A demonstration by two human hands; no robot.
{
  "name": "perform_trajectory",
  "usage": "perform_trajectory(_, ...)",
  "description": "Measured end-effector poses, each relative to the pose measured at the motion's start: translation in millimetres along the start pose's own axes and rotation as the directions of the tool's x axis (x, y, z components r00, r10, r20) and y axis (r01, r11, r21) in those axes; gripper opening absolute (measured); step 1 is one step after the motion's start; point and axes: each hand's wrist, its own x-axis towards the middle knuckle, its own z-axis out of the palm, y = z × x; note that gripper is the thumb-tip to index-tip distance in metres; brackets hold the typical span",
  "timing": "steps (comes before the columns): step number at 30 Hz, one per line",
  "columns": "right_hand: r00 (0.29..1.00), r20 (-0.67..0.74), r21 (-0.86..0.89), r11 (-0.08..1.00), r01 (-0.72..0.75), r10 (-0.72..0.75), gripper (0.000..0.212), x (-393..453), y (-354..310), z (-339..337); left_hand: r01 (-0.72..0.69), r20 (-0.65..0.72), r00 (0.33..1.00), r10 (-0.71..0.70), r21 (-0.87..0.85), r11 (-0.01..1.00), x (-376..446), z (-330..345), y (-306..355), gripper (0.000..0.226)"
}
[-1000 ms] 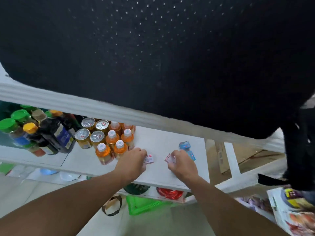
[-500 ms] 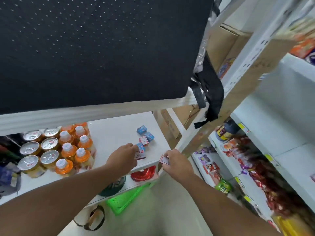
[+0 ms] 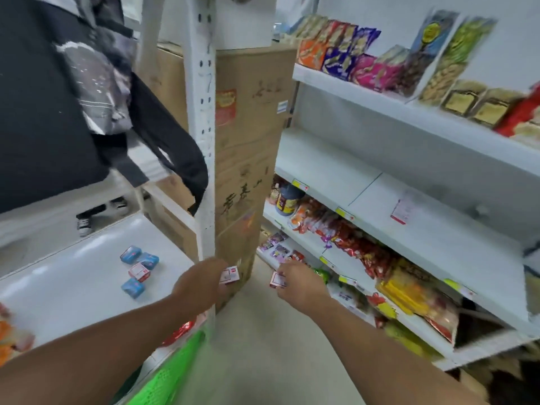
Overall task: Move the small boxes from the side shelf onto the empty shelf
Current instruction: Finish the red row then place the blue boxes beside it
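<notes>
Both hands are off the side shelf: the left hand pinches a small red-and-white box, the right hand pinches another, both held over the aisle. Three blue boxes and one red-and-white box lie on the shelf.

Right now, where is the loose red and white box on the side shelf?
Head view, lower left: the red and white box lies on the white side shelf among three blue boxes.
</notes>
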Motion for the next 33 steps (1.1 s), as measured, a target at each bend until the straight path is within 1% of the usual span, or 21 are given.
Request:
perform_trajectory(2, 0.998, -0.006, 0.006, 0.998, -0.068, 0.068, 0.032, -15.7, 39.0, -10.2, -0.050, 0.023, 0.999, 0.049, 0.041, 0.998, 15.7, 12.4, 33.4, 0.033)
perform_trajectory(4, 0.992, -0.019, 0.006, 0.992, -0.122, 0.123, 0.029, -33.1, 81.0, -22.6, -0.114, 0.047, 0.993, 0.109, 0.108, 0.988, 35.1, 22.5, 70.8, 0.034)
perform_trajectory(6, 0.987, -0.038, -0.008, 0.987, -0.159, 0.159, 0.029, -49.2, 127.1, -32.9, -0.180, 0.073, 0.983, 0.171, 0.132, 0.975, 53.7, 29.0, 113.5, 0.028)
perform_trajectory(9, 0.971, -0.072, 0.005, 0.973, -0.229, 0.229, 0.040, -68.2, 190.6, -46.4, -0.274, 0.091, 0.960, 0.263, 0.145, 0.951, 75.5, 39.2, 176.1, 0.022)
perform_trajectory(12, 0.960, -0.111, 0.043, 0.966, -0.254, 0.257, 0.041, -77.7, 238.8, -57.0, -0.360, 0.143, 0.930, 0.340, 0.156, 0.920, 94.7, 47.9, 228.4, 0.013)
perform_trajectory(14, 0.954, -0.132, 0.055, 0.963, -0.265, 0.270, 0.041, -81.6, 268.3, -57.1, -0.391, 0.152, 0.917, 0.368, 0.166, 0.905, 109.1, 57.5, 259.9, 0.012)
perform_trajectory(19, 0.949, -0.149, 0.075, 0.960, -0.270, 0.278, 0.040, -90.9, 323.4, -54.7, -0.431, 0.194, 0.897, 0.397, 0.191, 0.882, 135.3, 84.3, 314.4, 0.015)
perform_trajectory(24, 0.935, -0.174, 0.086, 0.950, -0.299, 0.310, 0.040, -86.8, 373.4, -76.5, -0.471, 0.168, 0.879, 0.446, 0.154, 0.869, 170.1, 100.4, 365.5, 0.031)
perform_trajectory(28, 0.918, -0.170, 0.128, 0.932, -0.340, 0.358, 0.042, -77.0, 394.2, -79.9, -0.519, 0.175, 0.850, 0.498, 0.105, 0.849, 198.6, 113.4, 388.9, 0.026)
perform_trajectory(33, 0.886, -0.136, 0.124, 0.895, -0.429, 0.444, 0.030, -56.6, 408.0, -78.7, -0.595, 0.188, 0.794, 0.578, 0.045, 0.803, 246.4, 124.9, 404.9, 0.021)
